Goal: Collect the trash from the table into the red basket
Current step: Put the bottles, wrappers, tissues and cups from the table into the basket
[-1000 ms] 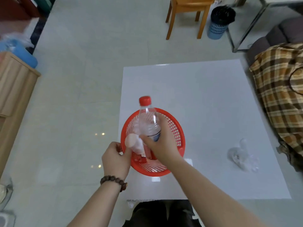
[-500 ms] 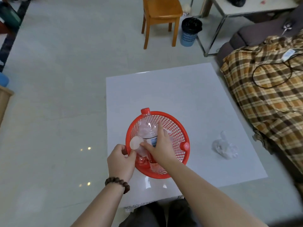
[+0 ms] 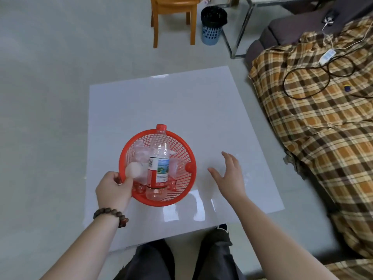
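Note:
The red mesh basket (image 3: 182, 143) stands on the white table (image 3: 161, 102) near its front left. A clear plastic bottle (image 3: 159, 158) with a red cap lies in it, the cap poking over the far rim. Crumpled clear plastic and a pale round piece (image 3: 133, 169) lie beside the bottle. My left hand (image 3: 113, 188) grips the basket's near-left rim. To the right of the basket, my right hand (image 3: 230, 174) hovers over the table with fingers spread and nothing in it. A faint clear plastic wrapper (image 3: 246, 175) shows just past its fingers, mostly hidden.
A sofa under a plaid blanket (image 3: 314, 126) with cables on it runs along the table's right side. Beyond the table stand a wooden chair (image 3: 173, 9), a blue bin with a black bag (image 3: 213, 25) and a metal-framed table (image 3: 242, 29). My knees sit at the front edge.
My right hand has let go of the bottle, which now lies in the basket, and has moved right over the table. The left hand still holds the rim.

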Motion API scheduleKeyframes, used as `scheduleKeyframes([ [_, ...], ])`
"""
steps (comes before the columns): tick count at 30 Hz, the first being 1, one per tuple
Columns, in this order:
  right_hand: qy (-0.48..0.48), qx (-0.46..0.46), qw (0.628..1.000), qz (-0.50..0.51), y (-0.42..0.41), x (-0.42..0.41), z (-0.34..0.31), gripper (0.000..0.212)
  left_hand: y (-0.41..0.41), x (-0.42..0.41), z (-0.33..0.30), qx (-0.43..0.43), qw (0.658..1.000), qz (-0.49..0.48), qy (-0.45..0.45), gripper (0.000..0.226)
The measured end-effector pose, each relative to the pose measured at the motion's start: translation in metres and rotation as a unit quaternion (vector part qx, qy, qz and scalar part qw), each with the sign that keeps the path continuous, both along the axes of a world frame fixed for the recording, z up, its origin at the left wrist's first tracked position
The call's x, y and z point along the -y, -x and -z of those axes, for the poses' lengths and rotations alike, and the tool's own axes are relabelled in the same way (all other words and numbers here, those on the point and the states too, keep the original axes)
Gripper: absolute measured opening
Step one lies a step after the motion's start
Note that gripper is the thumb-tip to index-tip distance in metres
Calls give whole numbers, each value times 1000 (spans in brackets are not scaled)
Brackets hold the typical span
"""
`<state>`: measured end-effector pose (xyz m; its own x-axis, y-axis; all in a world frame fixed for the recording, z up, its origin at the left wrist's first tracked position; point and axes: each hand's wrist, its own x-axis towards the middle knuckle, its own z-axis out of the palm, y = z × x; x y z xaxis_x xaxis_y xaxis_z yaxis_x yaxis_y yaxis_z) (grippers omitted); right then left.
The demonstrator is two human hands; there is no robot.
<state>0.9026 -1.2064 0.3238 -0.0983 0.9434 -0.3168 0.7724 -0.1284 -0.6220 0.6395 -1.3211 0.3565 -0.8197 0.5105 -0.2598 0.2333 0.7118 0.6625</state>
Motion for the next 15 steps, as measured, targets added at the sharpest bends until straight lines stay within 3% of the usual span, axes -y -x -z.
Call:
scheduleKeyframes([
  [5,76,78,993,-51,-77,-38,66,72,-51,-5,17,-41,997,-65,28,15],
  [10,130,151,967,-157,-98,-63,121,76,-91,-4,28,-35,991,-122,44,11],
  [15,140,180,959,-167,-101,-68,151,45,-106,-1,29,-25,989,-137,42,16],
])
